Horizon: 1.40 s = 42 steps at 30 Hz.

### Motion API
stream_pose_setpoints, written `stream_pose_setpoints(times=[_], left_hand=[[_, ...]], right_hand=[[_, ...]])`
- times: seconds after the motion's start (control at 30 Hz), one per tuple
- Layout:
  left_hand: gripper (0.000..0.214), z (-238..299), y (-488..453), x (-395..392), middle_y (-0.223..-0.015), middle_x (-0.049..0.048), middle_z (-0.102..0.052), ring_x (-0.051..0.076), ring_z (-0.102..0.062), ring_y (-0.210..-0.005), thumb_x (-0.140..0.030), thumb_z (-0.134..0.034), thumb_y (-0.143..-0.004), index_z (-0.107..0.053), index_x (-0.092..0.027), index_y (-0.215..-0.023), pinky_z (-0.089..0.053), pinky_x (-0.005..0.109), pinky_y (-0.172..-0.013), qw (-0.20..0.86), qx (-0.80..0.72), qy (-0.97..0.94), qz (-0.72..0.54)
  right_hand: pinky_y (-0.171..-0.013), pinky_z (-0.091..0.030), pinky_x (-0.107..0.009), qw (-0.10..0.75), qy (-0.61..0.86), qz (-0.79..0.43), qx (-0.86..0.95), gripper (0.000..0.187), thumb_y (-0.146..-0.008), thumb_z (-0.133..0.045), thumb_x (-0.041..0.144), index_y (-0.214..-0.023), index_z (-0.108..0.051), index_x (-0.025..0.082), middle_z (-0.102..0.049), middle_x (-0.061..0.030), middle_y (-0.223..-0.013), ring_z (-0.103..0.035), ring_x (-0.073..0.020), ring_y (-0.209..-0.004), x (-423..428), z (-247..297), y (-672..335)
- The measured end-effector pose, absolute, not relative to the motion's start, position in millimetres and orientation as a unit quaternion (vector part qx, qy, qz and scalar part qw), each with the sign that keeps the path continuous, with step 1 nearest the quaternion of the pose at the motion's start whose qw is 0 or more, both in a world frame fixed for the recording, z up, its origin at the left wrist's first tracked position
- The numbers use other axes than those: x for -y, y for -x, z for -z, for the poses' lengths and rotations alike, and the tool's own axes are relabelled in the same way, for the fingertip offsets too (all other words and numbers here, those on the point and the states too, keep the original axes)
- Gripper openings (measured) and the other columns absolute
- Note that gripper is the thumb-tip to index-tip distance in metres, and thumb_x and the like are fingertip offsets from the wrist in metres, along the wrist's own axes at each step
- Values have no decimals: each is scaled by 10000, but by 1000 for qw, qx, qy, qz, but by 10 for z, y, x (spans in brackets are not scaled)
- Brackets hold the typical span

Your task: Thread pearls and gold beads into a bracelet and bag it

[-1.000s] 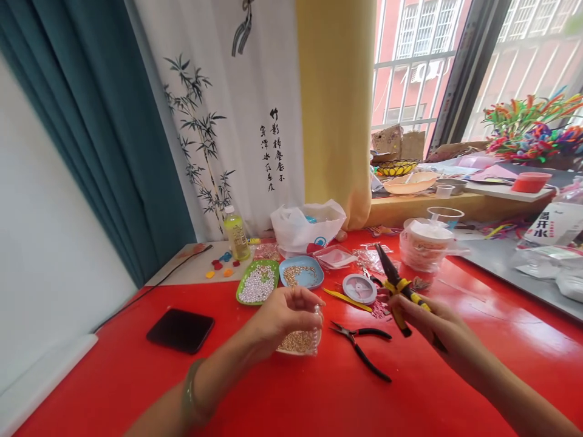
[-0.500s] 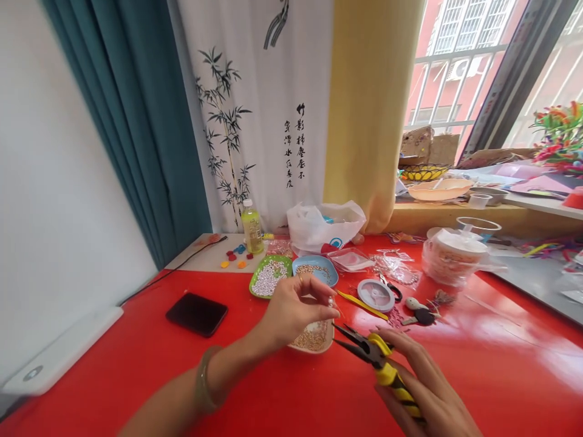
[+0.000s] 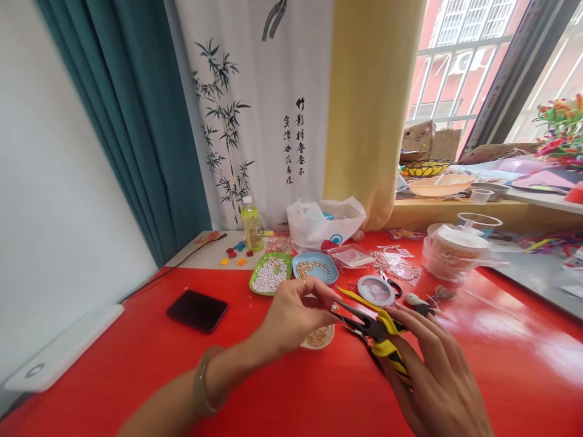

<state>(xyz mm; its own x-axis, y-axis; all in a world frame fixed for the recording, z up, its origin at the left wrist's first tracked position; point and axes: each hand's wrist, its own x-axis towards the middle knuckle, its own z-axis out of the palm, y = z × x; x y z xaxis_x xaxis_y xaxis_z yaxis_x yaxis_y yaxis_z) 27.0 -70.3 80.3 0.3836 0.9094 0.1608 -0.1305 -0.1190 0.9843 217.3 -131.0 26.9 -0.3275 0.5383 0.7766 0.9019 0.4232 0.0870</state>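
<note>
My left hand [image 3: 291, 315] reaches over the bead dishes, thumb and forefinger pinched on a small pearly bead [image 3: 334, 308] with fine thread or wire. My right hand [image 3: 439, 364] holds needle-nose pliers [image 3: 374, 329] with yellow and black handles. Their parted jaws are at the left fingertips, around or beside the bead; which, I cannot tell. Another dark pointed shape shows just below the jaws. Partly hidden under my left hand is a pale dish [image 3: 331, 338] of gold beads. Behind stand a green dish [image 3: 252, 287] of white pearl beads and a blue dish [image 3: 336, 276] of gold beads.
A black phone [image 3: 197, 310] lies left on the red table [image 3: 136, 376]. Toward the right are yellow tweezers [image 3: 353, 296], a thread spool [image 3: 376, 291], scissors [image 3: 394, 287] and a wrapped tub [image 3: 455, 252]. A bottle [image 3: 252, 226] and plastic bag [image 3: 323, 224] stand behind.
The pliers have moved up and left, bringing their jaws from below the left fingertips to the bead. My left hand still pinches it, nearly in the same place.
</note>
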Motion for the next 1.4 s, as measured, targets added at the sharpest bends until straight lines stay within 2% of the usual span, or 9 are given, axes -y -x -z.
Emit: stream_pose_setpoints(times=[0.23,0.4,0.7,1.0,1.1,1.2,1.3,1.4], left_hand=[[205,-859,-295,792,-704,55,-654,183,-624,-708,-171,-729,-531,-582,-120,-664,-501,314,-669,570,-340,-609,-435],[215,-841,-317,817,-693,47,-658,175,-625,-685,-205,-733,-532,-577,-127,-657,-496,300,-646,580,-335,-607,-428],[161,-818,-300,808,-642,23,-620,142,-577,-620,-156,-705,-546,-578,-130,-642,-439,248,-562,546,-356,-638,-410],[182,-824,-300,816,-659,18,-622,124,-564,-611,-182,-714,-560,-594,-135,-688,-445,237,-580,542,-355,-646,-403],[243,-833,-310,793,-680,21,-633,127,-575,-617,-176,-734,-527,-597,-135,-724,-451,244,-591,601,-340,-607,-394],[263,-835,-318,747,-696,30,-639,135,-586,-660,-166,-746,-502,-608,-124,-723,-453,246,-624,645,-316,-576,-391],[257,-818,-328,705,-702,37,-641,134,-591,-665,-178,-751,-500,-616,-109,-708,-452,256,-657,678,-314,-546,-379],[282,-785,-348,699,-720,46,-644,138,-595,-674,-195,-758,-499,-608,-103,-719,-448,267,-676,693,-312,-531,-375]], right_hand=[[-904,-344,-532,297,423,356,779,157,-776,-466,129,-911,-542,154,-470,-168,-1185,-375,-328,-1153,1268,-435,-2184],[-906,-342,-514,277,401,371,791,182,-775,-486,128,-944,-553,117,-484,-188,-1185,-379,-333,-1150,1261,-488,-2174],[-886,-354,-475,278,395,370,793,183,-793,-481,132,-944,-583,116,-550,-177,-1131,-460,-306,-1080,1263,-527,-2155],[-743,-403,-430,267,391,374,797,186,-813,-417,124,-856,-598,132,-622,-144,-965,-532,-287,-901,1246,-524,-2203],[-714,-437,-420,292,417,324,798,166,-824,-427,186,-884,-572,135,-610,-131,-942,-534,-278,-874,1238,-501,-2202],[-678,-492,-349,319,457,183,810,156,-838,-420,251,-909,-530,165,-583,-110,-962,-557,-229,-858,1261,-486,-2170],[-681,-518,-274,335,477,46,812,104,-847,-408,258,-843,-495,202,-567,-87,-967,-568,-192,-902,1304,-453,-2128],[-721,-515,-273,355,491,-27,795,88,-848,-404,257,-834,-477,211,-553,-83,-986,-562,-189,-940,1334,-398,-2090]])
